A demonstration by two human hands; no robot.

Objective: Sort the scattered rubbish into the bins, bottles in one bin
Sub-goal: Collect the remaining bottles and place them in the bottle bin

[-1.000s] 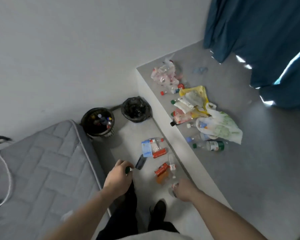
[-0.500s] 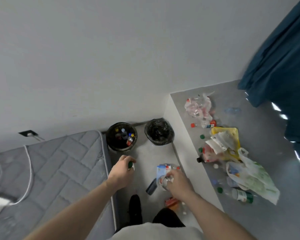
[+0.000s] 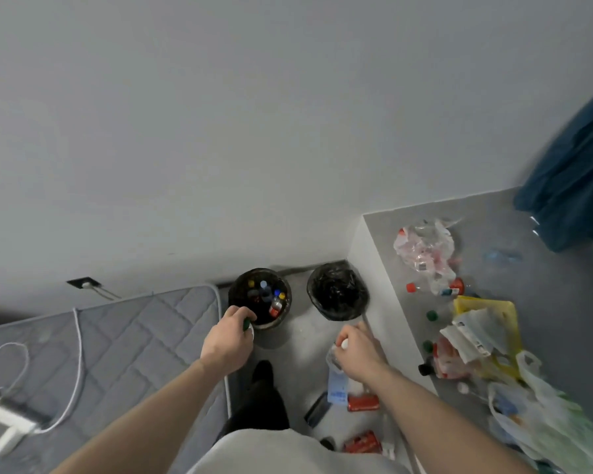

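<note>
**Two bottles are held near the bins**

A small bottle with a green cap (image 3: 247,325) is gripped in the left hand (image 3: 227,340). The fingers are curled round it, and only the cap and a bit of white show past them. This hand is held at the near rim of the left bin (image 3: 233,292), at about 7 o'clock from the bin's middle. Bottles with red, blue and yellow caps (image 3: 271,297) can be seen standing inside that bin.

A clear bottle with a white cap (image 3: 336,352) is held in the right hand (image 3: 358,347). The fingers are bent round its top end and the body hangs down below the hand. The right hand is found at about 6 o'clock from the right bin (image 3: 336,295), which is lined with a black bag. The two bins are set side by side against the wall.

More rubbish is left on the floor at 6 o'clock from the right hand: a blue and white carton (image 3: 337,388), two red wrappers (image 3: 363,403) and a dark flat thing (image 3: 317,409).

On the raised grey ledge (image 3: 384,261), at 3 o'clock from the right hand, more bottles, a yellow bag (image 3: 486,307), a clear bag (image 3: 423,248) and a white and green bag (image 3: 545,422) are scattered. A grey mattress (image 3: 117,343) is seen at 9 o'clock from the left hand.
</note>
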